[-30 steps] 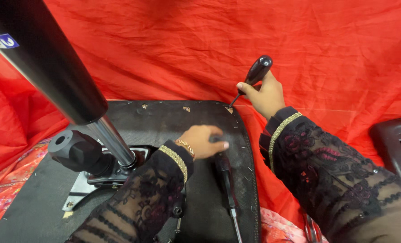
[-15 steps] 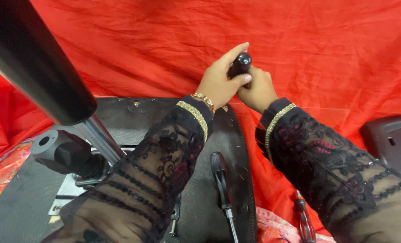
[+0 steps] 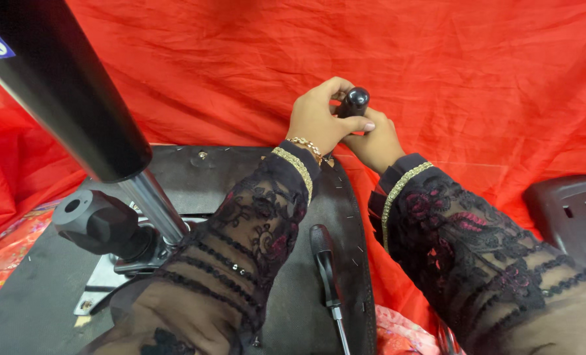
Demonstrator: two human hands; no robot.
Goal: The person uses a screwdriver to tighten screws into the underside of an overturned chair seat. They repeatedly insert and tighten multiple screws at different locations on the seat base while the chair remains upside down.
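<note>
Both hands hold one black-handled screwdriver [image 3: 355,100], upright at the far right corner of a black upturned chair seat [image 3: 240,172]. My left hand [image 3: 319,119] wraps the upper handle from the left. My right hand [image 3: 373,139] grips it lower, from the right; the tool's tip is hidden behind the hands. A second black-handled screwdriver [image 3: 326,269] lies loose on the seat underside near the right edge, between my forearms.
A black gas-lift cylinder [image 3: 63,98] with a chrome shaft [image 3: 153,210] rises from the metal mechanism plate [image 3: 102,279], beside a black knob [image 3: 92,220]. Red cloth [image 3: 470,72] covers the background. A grey plastic part [image 3: 572,220] sits at the right.
My left hand left the loose screwdriver on the seat and moved up to join my right hand on the upright screwdriver handle, which now stands more vertical.
</note>
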